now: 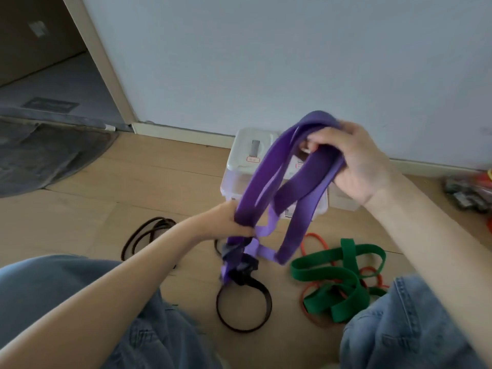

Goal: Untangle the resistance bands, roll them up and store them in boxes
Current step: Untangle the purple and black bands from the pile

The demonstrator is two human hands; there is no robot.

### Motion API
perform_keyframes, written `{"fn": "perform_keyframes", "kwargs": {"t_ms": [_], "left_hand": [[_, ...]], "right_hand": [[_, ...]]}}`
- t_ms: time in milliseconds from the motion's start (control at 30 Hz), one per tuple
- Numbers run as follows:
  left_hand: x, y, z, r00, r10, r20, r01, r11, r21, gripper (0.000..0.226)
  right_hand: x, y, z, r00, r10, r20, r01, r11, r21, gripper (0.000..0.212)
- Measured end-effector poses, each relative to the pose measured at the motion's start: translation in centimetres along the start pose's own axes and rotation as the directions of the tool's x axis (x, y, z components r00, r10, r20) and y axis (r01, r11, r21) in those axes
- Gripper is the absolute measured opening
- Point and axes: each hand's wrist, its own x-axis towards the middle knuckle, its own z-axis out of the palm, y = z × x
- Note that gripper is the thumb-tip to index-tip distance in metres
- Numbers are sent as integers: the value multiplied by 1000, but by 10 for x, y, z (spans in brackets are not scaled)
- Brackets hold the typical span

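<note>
A wide purple band (262,179) hangs in loops between my two hands above the floor. My right hand (354,161) grips its top folds, raised in front of the boxes. Lower down, my left hand (229,222) grips one purple strand. The band's bottom end is knotted with a black band (243,304) that rests as a ring on the floor. A green band (338,278) lies tangled with a thin orange band (316,239) to the right. Another thin black band (146,238) lies coiled at the left. A clear box with a white lid (247,150) stands by the wall, partly hidden by the purple band.
My knees in blue jeans (404,323) frame the wooden floor at the bottom. A second clear box (343,201) sits beside the first. A grey mat (45,155) lies by the doorway at the left. Small packets (466,190) lie at the right edge.
</note>
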Motion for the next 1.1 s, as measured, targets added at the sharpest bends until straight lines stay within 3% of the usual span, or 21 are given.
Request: {"fn": "perform_keyframes", "kwargs": {"t_ms": [67, 100, 167, 200, 267, 333, 367, 400, 500, 633, 700, 767, 800, 867, 933, 1000, 1100], "left_hand": [[0, 9, -19, 997, 47, -67, -54, 994, -100, 15], [-2, 16, -34, 979, 74, -187, -106, 980, -168, 18], [-7, 28, -60, 910, 93, -404, -208, 946, -250, 23], [-10, 32, -65, 903, 113, -414, -209, 958, -195, 25], [-12, 39, -53, 967, 128, -218, -114, 990, 78, 24], [-8, 44, -38, 989, 127, -70, -108, 969, 222, 18], [-7, 48, -35, 985, 163, -60, -147, 965, 217, 15], [-8, 53, -35, 978, 201, -59, -187, 964, 190, 14], [-7, 57, -43, 972, 207, -114, -193, 973, 123, 17], [-6, 49, -49, 964, 133, -229, -117, 990, 81, 14], [-6, 44, -50, 965, 87, -247, -74, 995, 62, 17], [-5, 44, -48, 954, 65, -292, -47, 996, 70, 20], [-3, 44, -47, 944, 62, -324, -34, 995, 91, 20], [1, 45, -44, 928, 62, -367, -3, 987, 159, 20], [5, 44, -43, 929, 50, -366, 31, 977, 212, 23], [7, 40, -44, 944, 51, -327, 30, 970, 240, 31], [8, 24, -42, 965, 114, -234, -79, 985, 155, 55]], "right_hand": [[1, -6, -14, 999, 11, -36, -10, 1000, 18, 30], [0, -3, -22, 997, 40, -63, -49, 989, -142, 23], [-8, 10, -34, 981, 192, -38, -176, 781, -599, 16], [-13, 15, -37, 946, 323, -15, -235, 654, -719, 19], [-20, 22, -37, 874, 487, -16, -307, 525, -794, 63], [-22, 24, -30, 910, 414, 9, -254, 575, -778, 111], [-23, 26, -24, 928, 370, 51, -198, 602, -774, 116], [-24, 28, -19, 930, 350, 111, -142, 621, -771, 109], [-24, 34, -7, 918, 340, 202, -63, 630, -774, 59], [-17, 35, 8, 969, 234, 81, -112, 706, -700, 32], [-15, 34, 9, 932, 354, 80, -248, 781, -573, 34], [-16, 37, 8, 864, 465, 193, -346, 828, -441, 52], [-17, 40, 10, 854, 474, 215, -340, 821, -459, 61], [-18, 51, 18, 905, 410, 111, -278, 769, -576, 73], [-14, 59, 22, 969, 246, -36, -208, 723, -659, 61], [-8, 52, 15, 983, 160, -95, -183, 737, -651, 36], [-2, 26, 2, 963, 268, -24, -261, 910, -322, 15]]}}
